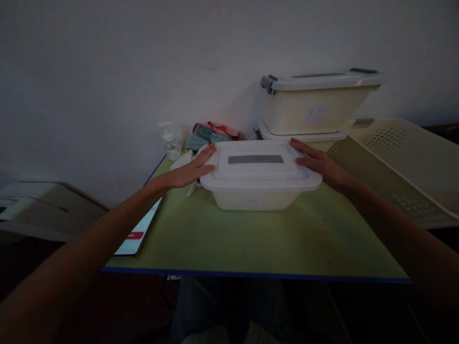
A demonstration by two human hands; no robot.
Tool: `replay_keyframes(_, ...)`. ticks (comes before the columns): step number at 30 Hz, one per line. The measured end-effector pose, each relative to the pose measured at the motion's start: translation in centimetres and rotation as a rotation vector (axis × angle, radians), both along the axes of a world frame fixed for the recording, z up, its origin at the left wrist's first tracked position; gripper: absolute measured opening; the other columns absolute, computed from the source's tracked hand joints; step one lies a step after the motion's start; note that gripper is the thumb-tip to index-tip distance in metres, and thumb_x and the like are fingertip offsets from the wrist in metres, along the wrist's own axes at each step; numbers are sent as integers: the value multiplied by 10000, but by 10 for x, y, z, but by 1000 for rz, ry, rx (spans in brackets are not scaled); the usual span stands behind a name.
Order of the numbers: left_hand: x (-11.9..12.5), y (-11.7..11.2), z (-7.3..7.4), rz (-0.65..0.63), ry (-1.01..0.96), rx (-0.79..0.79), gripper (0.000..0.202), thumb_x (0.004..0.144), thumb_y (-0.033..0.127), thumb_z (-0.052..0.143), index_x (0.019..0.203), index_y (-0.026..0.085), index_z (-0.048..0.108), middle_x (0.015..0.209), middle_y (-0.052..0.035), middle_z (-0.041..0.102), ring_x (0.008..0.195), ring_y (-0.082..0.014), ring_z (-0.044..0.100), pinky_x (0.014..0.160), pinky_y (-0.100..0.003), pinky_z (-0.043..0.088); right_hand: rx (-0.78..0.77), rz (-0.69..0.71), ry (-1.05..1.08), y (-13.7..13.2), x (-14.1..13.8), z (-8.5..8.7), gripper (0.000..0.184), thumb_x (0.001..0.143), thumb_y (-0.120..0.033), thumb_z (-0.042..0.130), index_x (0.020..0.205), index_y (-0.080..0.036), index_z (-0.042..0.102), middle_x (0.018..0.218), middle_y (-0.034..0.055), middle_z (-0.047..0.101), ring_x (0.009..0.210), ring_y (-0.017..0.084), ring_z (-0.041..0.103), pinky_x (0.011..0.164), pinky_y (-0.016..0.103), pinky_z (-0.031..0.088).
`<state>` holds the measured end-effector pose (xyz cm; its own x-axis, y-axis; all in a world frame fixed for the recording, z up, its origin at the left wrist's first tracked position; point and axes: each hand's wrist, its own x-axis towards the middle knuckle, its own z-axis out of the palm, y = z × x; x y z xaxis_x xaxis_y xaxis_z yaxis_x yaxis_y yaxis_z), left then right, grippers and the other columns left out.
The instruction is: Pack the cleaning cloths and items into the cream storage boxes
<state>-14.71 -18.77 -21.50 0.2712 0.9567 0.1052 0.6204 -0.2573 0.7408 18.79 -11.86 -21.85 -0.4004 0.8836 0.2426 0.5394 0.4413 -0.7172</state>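
Observation:
A storage box [256, 200] with a white lid [247, 174] and a grey strip along its top sits upright on the green tabletop [236, 243]. My left hand [195, 167] rests against the lid's left end, fingers stretched out and thumb apart. At the opposite end, my right hand [319, 165] touches the lid with its fingers extended and spread. Both hands are open, and the lid lies on top of the box. The undersides of my fingers are hidden.
Behind to the right, a lidded box [315, 107] with grey clips stands on another lid. A perforated basket [405, 167] is at the right. Cloths [211, 136] and a pump bottle [171, 145] are at the back left. A lit tablet [138, 234] lies along the left edge.

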Motion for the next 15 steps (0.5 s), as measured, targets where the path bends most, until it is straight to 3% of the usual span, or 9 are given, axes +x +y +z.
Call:
replay_keyframes(6,3,4,-20,48,-212,117,712,714,423,536,1350,139,390,1518,-65,153,1401,-238,93,1138,-365,36,-85,-99,299,-9,-15,-11,610,709,-233,442,1314,-151,435,1469,16,277,1319,222,322,1064,396,324)
replay_keyframes(11,16,4,-30,149,-559,140,606,640,260,599,1229,135,532,1507,-61,205,1390,-273,138,1136,-379,107,-97,-147,430,-20,-25,-21,680,760,-312,365,1379,-52,254,1480,88,248,1296,212,362,1048,327,342)
replay_keyframes(15,27,1,-40,243,-820,135,589,635,243,609,1214,169,530,1479,-32,296,1352,-301,256,1115,-426,214,-110,-205,476,-31,-29,-24,711,780,-336,293,1395,-25,117,1492,115,202,1310,195,340,1066,310,309)
